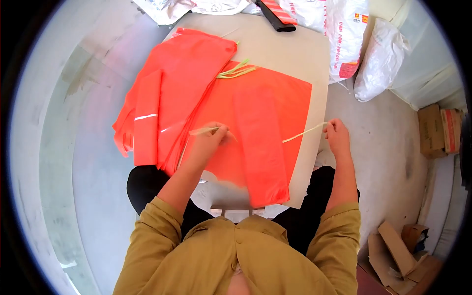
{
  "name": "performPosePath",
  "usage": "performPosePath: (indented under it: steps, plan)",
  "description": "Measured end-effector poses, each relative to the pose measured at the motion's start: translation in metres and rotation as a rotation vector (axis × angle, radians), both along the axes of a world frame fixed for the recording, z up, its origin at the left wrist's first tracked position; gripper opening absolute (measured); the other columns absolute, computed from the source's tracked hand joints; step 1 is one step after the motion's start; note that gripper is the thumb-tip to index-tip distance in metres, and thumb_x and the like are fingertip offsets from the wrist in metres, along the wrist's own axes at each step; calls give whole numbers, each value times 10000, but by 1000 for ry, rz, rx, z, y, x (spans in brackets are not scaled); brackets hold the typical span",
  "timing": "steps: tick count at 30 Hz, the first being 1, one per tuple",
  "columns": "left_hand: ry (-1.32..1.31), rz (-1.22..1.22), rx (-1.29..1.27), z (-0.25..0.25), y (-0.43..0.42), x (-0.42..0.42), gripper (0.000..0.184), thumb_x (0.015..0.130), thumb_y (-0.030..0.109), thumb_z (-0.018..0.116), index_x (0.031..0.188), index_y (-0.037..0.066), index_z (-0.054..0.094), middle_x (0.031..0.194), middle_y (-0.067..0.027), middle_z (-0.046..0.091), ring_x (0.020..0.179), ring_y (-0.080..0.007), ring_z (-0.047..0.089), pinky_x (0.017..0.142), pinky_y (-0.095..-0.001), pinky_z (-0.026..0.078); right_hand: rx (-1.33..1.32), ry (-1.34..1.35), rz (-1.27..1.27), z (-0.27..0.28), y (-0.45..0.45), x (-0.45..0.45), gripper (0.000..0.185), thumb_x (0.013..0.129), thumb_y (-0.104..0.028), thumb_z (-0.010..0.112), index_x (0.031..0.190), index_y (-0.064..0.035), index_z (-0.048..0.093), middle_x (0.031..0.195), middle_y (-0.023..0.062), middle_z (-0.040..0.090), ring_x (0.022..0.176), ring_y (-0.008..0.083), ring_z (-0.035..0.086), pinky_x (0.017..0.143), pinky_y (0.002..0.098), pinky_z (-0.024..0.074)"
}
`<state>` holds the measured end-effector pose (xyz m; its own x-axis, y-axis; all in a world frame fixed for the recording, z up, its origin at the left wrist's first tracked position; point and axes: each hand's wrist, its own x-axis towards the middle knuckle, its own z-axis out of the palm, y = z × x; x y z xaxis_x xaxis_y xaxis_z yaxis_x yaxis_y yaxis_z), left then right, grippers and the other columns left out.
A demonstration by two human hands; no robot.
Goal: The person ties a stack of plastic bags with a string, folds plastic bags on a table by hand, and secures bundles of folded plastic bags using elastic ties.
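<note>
A long folded bundle of orange-red plastic sheeting point(261, 152) lies in front of me on a flat orange-red sheet point(295, 93). My left hand point(214, 137) pinches one end of a pale yellow tie strip just left of the bundle. On the other side, my right hand point(337, 133) pinches the end of a tie strip point(306, 132), stretched out from the bundle's right edge. Whether both ends belong to one strip passing under the bundle is hidden. Several loose yellow-green strips point(237, 71) rest above it on the sheet.
Stacked orange-red sheets point(189, 59) cover the left of the board point(305, 46), with a narrow folded bundle point(146, 123) tied by a white band. White printed sacks point(348, 39) stand behind. Cardboard boxes point(432, 130) sit at right, and cardboard pieces point(396, 250) lie lower right.
</note>
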<state>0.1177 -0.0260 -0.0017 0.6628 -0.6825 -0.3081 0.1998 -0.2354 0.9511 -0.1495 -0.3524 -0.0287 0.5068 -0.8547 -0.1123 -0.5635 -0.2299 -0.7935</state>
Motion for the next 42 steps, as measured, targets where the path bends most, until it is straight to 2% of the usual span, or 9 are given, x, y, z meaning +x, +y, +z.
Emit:
performPosePath:
  steps: [5, 11, 17, 20, 23, 26, 29, 36, 42]
  plan:
    - [-479, -183, -54, -4, -15, -8, 153, 987, 135, 664, 919, 5, 707, 911, -42, 706, 798, -111, 630, 712, -266, 506, 527, -513, -42, 66, 46, 28, 147, 1035, -203, 481, 1026, -81, 563, 1013, 72, 733, 777, 109, 660, 668, 254, 484]
    - [-718, -424, -28, 30, -49, -37, 100, 922, 82, 699, 875, -5, 713, 968, -86, 674, 822, -162, 640, 726, -291, 509, 470, -544, 222, 92, 90, 72, 118, 1030, -173, 510, 1005, -69, 557, 1029, 80, 722, 847, 120, 674, 705, 257, 501]
    - [-800, -581, -403, -8, -77, -47, 129, 895, 72, 719, 1010, 28, 757, 1098, -133, 654, 842, -274, 644, 775, -380, 525, 131, -247, 672, 100, 119, 93, 112, 1015, -112, 548, 1032, -21, 611, 991, 40, 695, 846, 101, 635, 736, 273, 508]
    - [-378, -415, -496, -17, -82, -65, 148, 921, 68, 681, 1047, 35, 751, 1010, -136, 673, 873, -298, 637, 803, -395, 516, 385, -377, 681, 94, 120, 87, 120, 1004, -95, 555, 1082, -23, 612, 1040, 38, 691, 880, 81, 608, 758, 270, 508]
    - [-563, -451, -226, 3, -75, -61, 130, 943, 88, 653, 1019, 24, 737, 896, -146, 675, 849, -318, 636, 767, -406, 511, 432, -608, 221, 73, 115, 77, 137, 991, -58, 555, 1118, -28, 598, 1100, 46, 683, 916, 95, 605, 791, 276, 513]
    - [-758, -294, -149, -3, -74, -62, 173, 984, 139, 612, 922, 15, 716, 823, -126, 690, 812, -286, 648, 709, -393, 513, 346, -528, 190, 21, 123, 70, 163, 961, -28, 587, 1123, -39, 587, 1097, 56, 679, 938, 140, 623, 819, 294, 518]
    - [-856, -278, -33, 11, -76, -65, 250, 1002, 191, 569, 881, 19, 703, 835, -162, 690, 776, -360, 661, 687, -459, 508, 32, -381, 315, 10, 145, 65, 231, 899, 7, 636, 1117, -47, 581, 1048, 77, 673, 949, 198, 638, 838, 318, 519]
    - [-1006, -653, 507, 41, -80, -69, 365, 1019, 283, 469, 848, 39, 681, 841, -176, 694, 804, -390, 668, 696, -518, 513, -623, -339, 376, 24, 151, 71, 190, 801, 52, 663, 970, -33, 653, 992, 95, 685, 959, 309, 616, 809, 391, 529]
    - [-1086, -634, 350, 28, -73, -58, 305, 993, 277, 527, 878, 33, 670, 838, -187, 678, 806, -395, 658, 703, -505, 513, -485, -269, 459, 20, 142, 66, 100, 814, -21, 675, 904, -63, 671, 939, 105, 649, 921, 343, 594, 816, 421, 502]
